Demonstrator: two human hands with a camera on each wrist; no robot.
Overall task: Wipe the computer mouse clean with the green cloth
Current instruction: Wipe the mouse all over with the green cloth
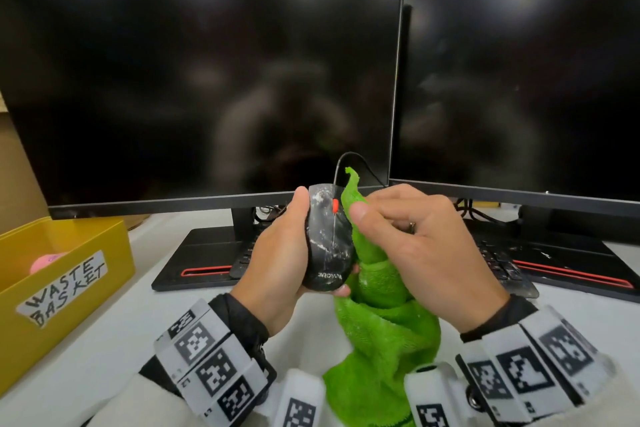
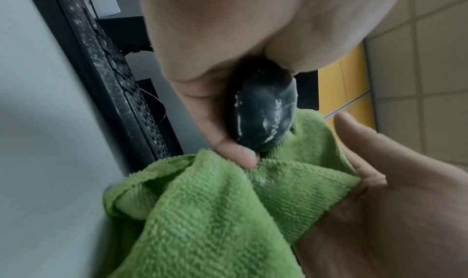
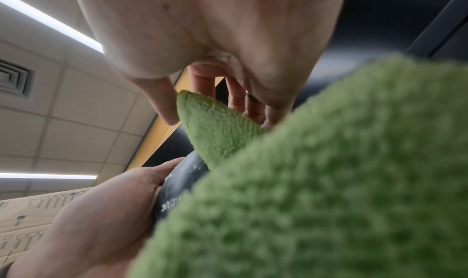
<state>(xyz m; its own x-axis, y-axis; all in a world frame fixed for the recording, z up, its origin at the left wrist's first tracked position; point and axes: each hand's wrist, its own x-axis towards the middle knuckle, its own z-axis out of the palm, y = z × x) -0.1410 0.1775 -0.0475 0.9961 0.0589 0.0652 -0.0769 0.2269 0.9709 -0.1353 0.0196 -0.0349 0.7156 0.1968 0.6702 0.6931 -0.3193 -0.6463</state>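
Smears of white grime streak the computer mouse point(image 1: 329, 239), clasped in the left hand point(image 1: 277, 253) above the table; the right hand point(image 1: 415, 246) pinches the green cloth point(image 1: 377, 316) beside it. Its cable point(image 1: 349, 163) may snag, or loose cloth may miss the scroll wheel.

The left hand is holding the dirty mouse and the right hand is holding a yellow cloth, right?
Not quite: the cloth is green, not yellow, as the head view shows. The left hand does hold the dirty mouse, and the right hand holds the cloth.
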